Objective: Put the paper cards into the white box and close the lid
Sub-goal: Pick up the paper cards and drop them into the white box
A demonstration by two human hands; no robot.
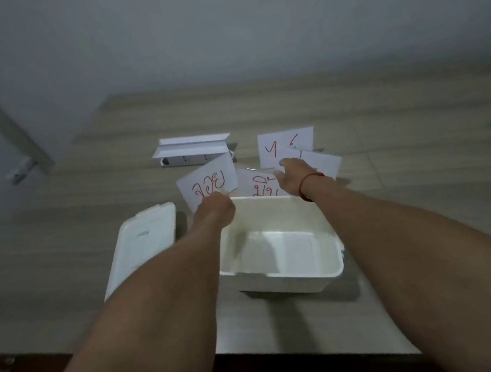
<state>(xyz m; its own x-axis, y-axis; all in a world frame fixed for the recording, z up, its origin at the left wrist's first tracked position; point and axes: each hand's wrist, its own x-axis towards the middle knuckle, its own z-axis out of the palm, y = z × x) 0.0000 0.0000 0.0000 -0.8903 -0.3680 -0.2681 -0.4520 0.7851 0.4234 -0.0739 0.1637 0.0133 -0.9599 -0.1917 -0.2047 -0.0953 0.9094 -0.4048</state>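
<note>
Four paper cards with red handwriting show on a wood-grain table [382,101], all beyond an open white box [283,277] that sits near the table's front edge. One lid [143,247] lies flat just left of the box, apart from it. The box is open, and pale flat shapes lie on its floor, though whether these are cards cannot be told.

Two bare forearms reach forward over the box. The left hand [217,206] is closed around the lower edge of the first card [206,181], which it holds lifted and tilted above the box's far left corner. The right hand [291,175], with a red string around its wrist, is spread loosely over a second card [321,162] lying at a slant; whether the fingers actually grip it cannot be told. A third card [258,185] lies between the two hands, partly hidden behind the box's far wall. A fourth card [285,143] lies farther back, partly under the second.

One white power strip [192,153] rests behind the cards.
</note>
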